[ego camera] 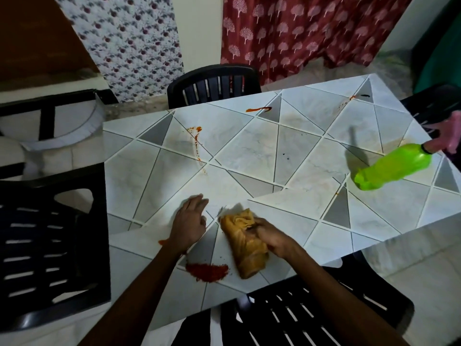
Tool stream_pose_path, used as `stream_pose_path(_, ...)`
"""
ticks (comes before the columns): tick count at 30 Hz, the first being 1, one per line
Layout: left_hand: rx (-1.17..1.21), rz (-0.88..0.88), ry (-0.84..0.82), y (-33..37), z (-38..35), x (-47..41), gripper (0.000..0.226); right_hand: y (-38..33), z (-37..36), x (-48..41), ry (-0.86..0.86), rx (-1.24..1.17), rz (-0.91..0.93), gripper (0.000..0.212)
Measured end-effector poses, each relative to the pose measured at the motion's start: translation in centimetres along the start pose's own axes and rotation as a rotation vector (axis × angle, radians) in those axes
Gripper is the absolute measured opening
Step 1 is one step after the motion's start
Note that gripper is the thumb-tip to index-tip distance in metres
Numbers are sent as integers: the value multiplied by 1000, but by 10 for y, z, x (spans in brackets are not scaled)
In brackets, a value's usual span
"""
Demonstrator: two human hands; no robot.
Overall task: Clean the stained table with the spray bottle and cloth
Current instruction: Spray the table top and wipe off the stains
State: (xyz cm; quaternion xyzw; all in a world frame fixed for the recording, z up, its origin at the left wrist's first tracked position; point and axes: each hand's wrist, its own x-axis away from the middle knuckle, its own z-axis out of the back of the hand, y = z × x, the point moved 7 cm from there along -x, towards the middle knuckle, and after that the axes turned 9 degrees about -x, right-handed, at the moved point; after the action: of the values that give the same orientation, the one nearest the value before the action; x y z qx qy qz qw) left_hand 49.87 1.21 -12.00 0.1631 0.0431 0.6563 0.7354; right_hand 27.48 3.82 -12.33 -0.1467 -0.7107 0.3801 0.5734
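Observation:
A bunched tan cloth (243, 243) lies on the tiled table (249, 151) near the front edge, and my right hand (273, 239) grips its right side. My left hand (190, 222) rests flat on the table just left of the cloth, fingers straight. A green spray bottle (391, 167) with a pink trigger head (446, 136) stands tilted at the table's right side, apart from both hands. Red stains mark the table: a thick patch (208, 272) near the front edge, a streak (195, 143) at the middle left, and a smear (258, 109) near the far edge.
Black plastic chairs surround the table: one at the far side (214, 83), one at the left (50, 240), one below me (311, 310). A small dark mark (365, 95) sits near the far right corner. Patterned curtains hang behind.

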Motion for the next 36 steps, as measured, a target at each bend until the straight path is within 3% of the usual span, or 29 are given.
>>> stream_pose_path(3,-17,10,-27,0,-2,1,56,4,32,10,214,78,2,30)
stream_pose_path(5,-21,16,-35,0,-3,1,58,3,47,20,342,174,7,49)
stream_pose_path(7,-24,22,-56,0,-6,1,60,4,60,28,472,247,14,46)
stream_pose_path(10,-21,31,-73,1,-9,3,63,7,66,32,520,324,17,48)
stream_pose_path(16,-37,45,-98,1,-11,6,65,9,37,49,554,552,45,112)
stream_pose_path(18,-38,49,-107,1,-13,8,67,11,19,53,613,691,18,123)
stream_pose_path(21,-57,49,-120,2,-14,9,69,13,1,53,682,890,21,107)
stream_pose_path(26,-46,80,-126,4,-14,7,66,15,4,55,672,892,93,61)
stream_pose_path(31,-31,2,-63,31,-12,-3,54,2,50,69,666,431,148,28)
stream_pose_path(36,16,-47,-110,64,-26,-15,56,2,140,79,923,-2,171,50)
